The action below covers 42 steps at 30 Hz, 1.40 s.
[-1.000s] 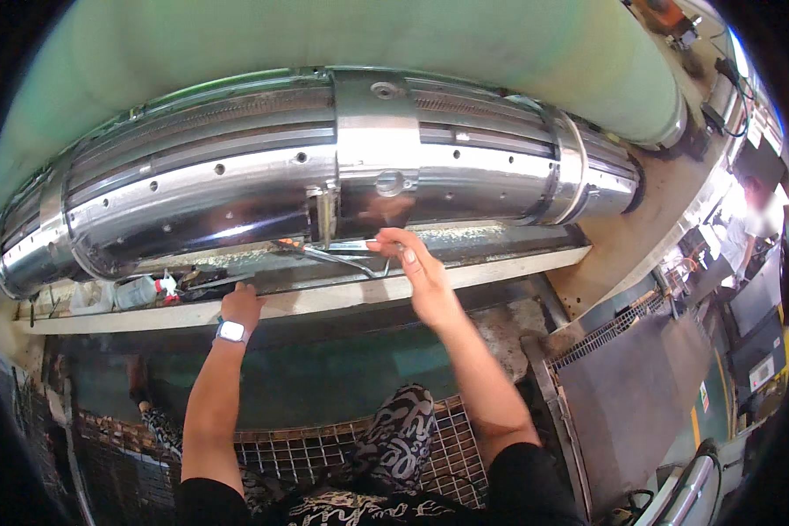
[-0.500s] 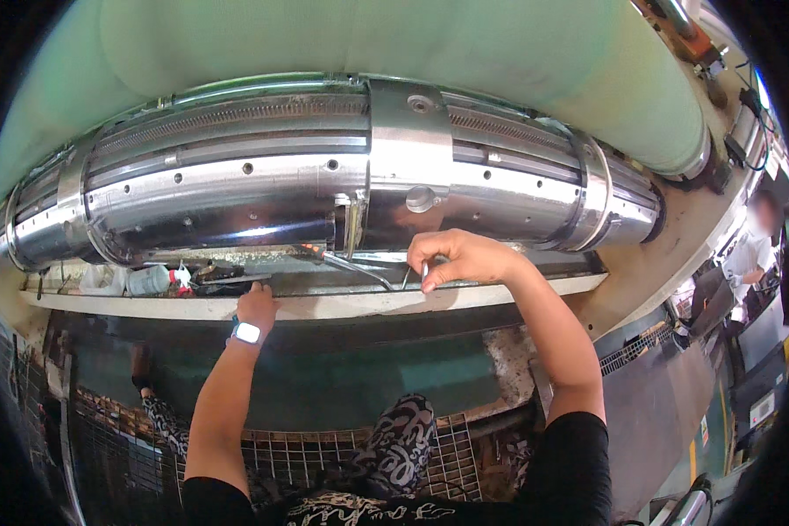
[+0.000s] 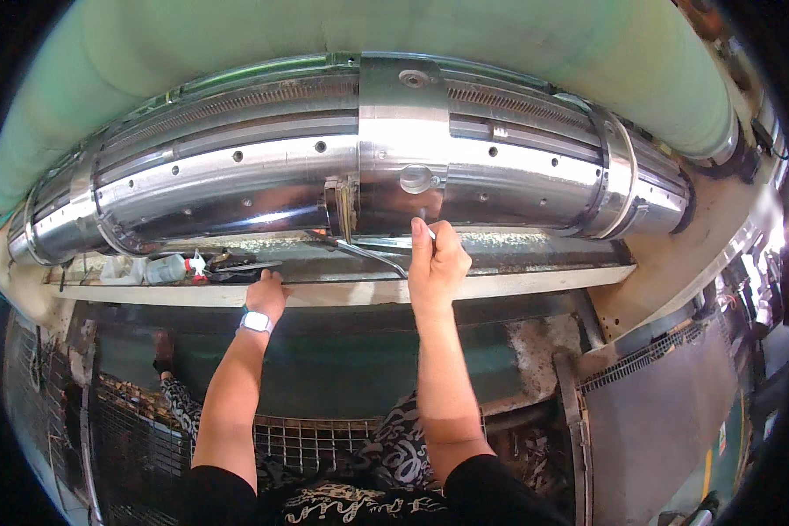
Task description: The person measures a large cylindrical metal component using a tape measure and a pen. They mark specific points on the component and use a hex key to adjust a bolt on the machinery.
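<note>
My right hand (image 3: 438,263) is closed in front of the big polished metal cylinder (image 3: 263,197), pinching a thin metal rod (image 3: 430,233) mostly hidden by the fingers. It is just below a round recess (image 3: 415,179) in the cylinder's wide middle collar (image 3: 403,114). My left hand (image 3: 266,296), with a watch on the wrist, is curled over the front edge of the pale ledge (image 3: 351,294). Its fingertips are close to some dark tools (image 3: 232,270). Between the hands, a bent metal bar (image 3: 373,257) lies slanting on the ledge.
A spray bottle (image 3: 171,268) with a red and white head lies on the ledge's left part. Behind the cylinder runs a large pale green roller (image 3: 394,26). Wire grating (image 3: 316,438) lies below me, and a flat grey plate (image 3: 657,421) is at the right.
My right hand has turned upright and moved from above the ledge toward the cylinder's middle collar. The left hand stays at the ledge. The view has shifted a little.
</note>
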{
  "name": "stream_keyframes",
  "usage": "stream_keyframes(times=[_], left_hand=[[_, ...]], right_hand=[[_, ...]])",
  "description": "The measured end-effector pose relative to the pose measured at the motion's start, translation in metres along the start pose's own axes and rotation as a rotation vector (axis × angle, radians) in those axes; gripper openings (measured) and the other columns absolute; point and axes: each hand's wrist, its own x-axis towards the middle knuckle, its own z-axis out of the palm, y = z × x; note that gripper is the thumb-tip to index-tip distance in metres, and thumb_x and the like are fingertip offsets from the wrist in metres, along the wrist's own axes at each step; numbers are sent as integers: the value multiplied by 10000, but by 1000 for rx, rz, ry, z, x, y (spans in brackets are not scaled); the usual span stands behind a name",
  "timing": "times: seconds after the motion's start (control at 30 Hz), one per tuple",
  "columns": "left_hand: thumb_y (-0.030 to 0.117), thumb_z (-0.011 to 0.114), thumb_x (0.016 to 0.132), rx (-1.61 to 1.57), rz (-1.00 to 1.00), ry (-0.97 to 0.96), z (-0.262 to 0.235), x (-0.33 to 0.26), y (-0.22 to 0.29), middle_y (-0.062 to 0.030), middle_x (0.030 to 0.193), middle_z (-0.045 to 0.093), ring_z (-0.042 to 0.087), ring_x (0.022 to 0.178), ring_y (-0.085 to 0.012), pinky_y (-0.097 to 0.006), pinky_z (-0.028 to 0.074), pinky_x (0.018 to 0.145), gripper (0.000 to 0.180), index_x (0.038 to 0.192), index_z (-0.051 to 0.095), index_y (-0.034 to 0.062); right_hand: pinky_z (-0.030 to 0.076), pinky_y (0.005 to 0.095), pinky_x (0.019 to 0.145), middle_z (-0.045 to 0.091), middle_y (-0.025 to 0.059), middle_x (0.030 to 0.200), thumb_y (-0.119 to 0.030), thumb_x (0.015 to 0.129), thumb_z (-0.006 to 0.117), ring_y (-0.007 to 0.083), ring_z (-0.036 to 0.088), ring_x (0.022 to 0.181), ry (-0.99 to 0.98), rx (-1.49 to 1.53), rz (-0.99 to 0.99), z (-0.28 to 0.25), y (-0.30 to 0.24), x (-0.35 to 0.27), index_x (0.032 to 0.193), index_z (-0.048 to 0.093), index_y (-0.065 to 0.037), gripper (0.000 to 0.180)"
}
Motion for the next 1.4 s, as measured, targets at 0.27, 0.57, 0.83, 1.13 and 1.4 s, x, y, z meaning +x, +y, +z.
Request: stream_keyframes(times=[0.27,0.57,0.83,1.13,1.4], left_hand=[[337,612,787,76,1,-29,-4,0,7,-125,995,550,612,842,-300,-390,506,683,333,951,564,51],[316,601,790,60,24,5,11,3,3,-119,934,555,619,819,-283,-389,514,677,290,937,576,67],[330,596,806,-25,90,37,12,4,-3,-148,952,540,609,776,-320,-413,502,654,319,928,558,37],[264,564,821,-33,211,15,-10,-2,-21,-139,949,538,611,771,-318,-407,506,650,249,943,547,48],[217,549,812,-97,338,121,-6,-2,-31,-137,920,534,613,716,-301,-395,508,596,210,912,530,34]], right_hand=[[432,370,461,508,87,543,-305,864,535,286,559,511,-421,-285,-436,-47,-3,58,669,492,-71,308],[455,384,432,543,84,490,-158,831,543,260,577,458,-779,-454,-759,-53,-8,84,919,529,-54,137],[410,298,434,487,75,508,-75,884,399,144,504,404,-655,34,316,-57,-19,59,967,524,-41,154],[467,303,503,554,77,638,-96,924,384,154,561,534,-942,20,301,-67,-33,55,1064,431,-32,161],[485,403,639,562,114,855,-233,778,629,324,581,800,-947,-627,-593,-78,-38,94,930,520,-74,245]])
